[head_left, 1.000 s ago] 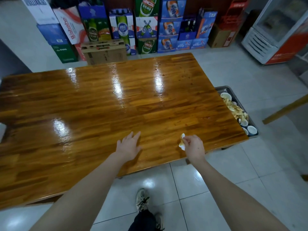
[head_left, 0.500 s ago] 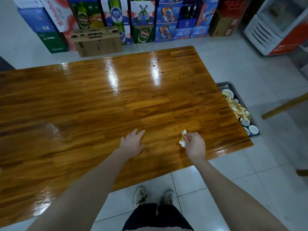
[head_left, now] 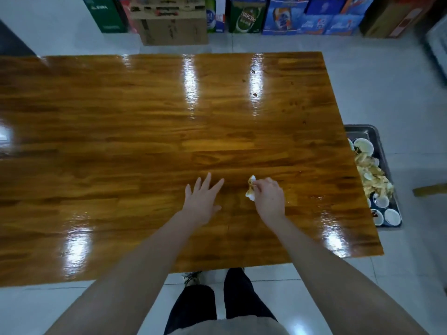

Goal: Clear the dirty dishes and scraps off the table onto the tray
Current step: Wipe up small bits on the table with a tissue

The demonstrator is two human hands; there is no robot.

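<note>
The glossy wooden table fills the middle of the view. My right hand pinches a crumpled, stained white tissue against the tabletop near the front right. My left hand lies flat on the wood a little to the left of it, fingers spread and holding nothing. Off the table's right edge a metal tray sits lower down, holding several small white cups and a heap of yellowish scraps. A few small dark crumbs dot the far right part of the tabletop.
Stacked beer cartons and a brown cardboard box line the far side on the tiled floor. A wooden bar pokes in at the right edge. My legs and shoes stand at the table's near edge.
I have stepped closer and the view tilted down over the table. Both hands have slid further onto the tabletop, the right one still holding the tissue.
</note>
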